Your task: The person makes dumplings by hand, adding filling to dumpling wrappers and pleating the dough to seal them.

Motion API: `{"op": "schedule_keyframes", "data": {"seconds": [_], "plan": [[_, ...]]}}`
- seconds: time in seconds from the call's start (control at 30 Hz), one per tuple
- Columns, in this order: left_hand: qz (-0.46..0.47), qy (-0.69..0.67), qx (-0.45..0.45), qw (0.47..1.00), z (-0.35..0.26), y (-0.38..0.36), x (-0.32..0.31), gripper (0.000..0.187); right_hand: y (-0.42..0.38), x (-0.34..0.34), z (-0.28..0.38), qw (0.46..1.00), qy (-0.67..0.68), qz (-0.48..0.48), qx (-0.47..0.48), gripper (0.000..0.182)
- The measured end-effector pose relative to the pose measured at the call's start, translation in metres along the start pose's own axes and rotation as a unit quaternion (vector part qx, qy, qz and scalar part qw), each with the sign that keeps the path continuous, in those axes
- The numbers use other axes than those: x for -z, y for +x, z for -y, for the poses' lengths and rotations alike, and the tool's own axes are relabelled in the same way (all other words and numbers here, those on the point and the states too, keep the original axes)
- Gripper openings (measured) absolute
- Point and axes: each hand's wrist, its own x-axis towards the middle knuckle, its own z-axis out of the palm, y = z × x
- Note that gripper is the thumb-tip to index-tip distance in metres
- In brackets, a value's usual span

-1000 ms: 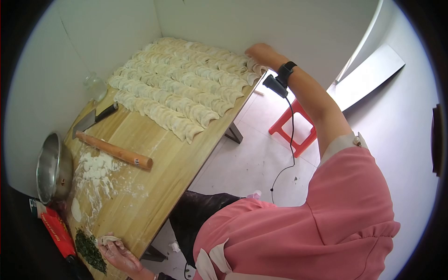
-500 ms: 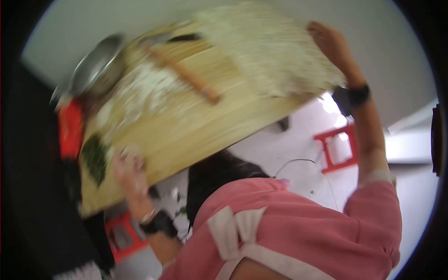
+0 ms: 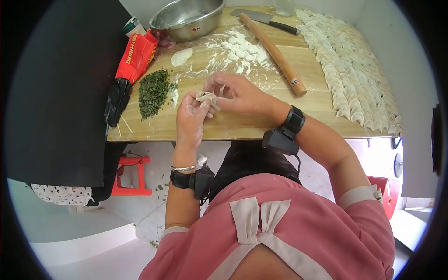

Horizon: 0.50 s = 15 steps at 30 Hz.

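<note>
Being pinched by the left hand (image 3: 190,116), a dough piece (image 3: 205,97) is held inside the front edge of the table (image 3: 252,128); whether it is gripped by the curled right hand (image 3: 243,93) cannot be told. Open wood (image 3: 317,109) is bordered by the rolling pin (image 3: 274,55) and dumpling rows (image 3: 352,70).

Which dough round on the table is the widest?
The wrapper between the bowl and the greens; the others are small rounds clustered beside the rolling pin.

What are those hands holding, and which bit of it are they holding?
A small folded piece of dough. The left hand holds it by the side nearest the body. The right hand is at its edge; whether it pinches is unclear.
</note>
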Motion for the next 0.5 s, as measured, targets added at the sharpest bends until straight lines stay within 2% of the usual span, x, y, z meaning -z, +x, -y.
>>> {"op": "schedule_keyframes", "data": {"seconds": [0.13, 0.43, 0.5], "plan": [[0.002, 0.029, 0.006, 1.000, -0.0019, -0.0009, -0.0030, 0.017, -0.0077, -0.0047, -0.0052, 0.999, -0.003, -0.036, 0.007, 0.030], [0.015, 0.069, 0.011, 0.997, 0.0004, -0.0030, -0.0063, 0.021, -0.0093, -0.0081, -0.0099, 0.996, 0.021, -0.074, -0.032, 0.014], [-0.016, 0.111, -0.013, 0.994, 0.0005, -0.0054, -0.0095, 0.025, -0.0083, -0.0085, -0.0108, 0.995, 0.051, -0.073, -0.047, 0.010]]}}
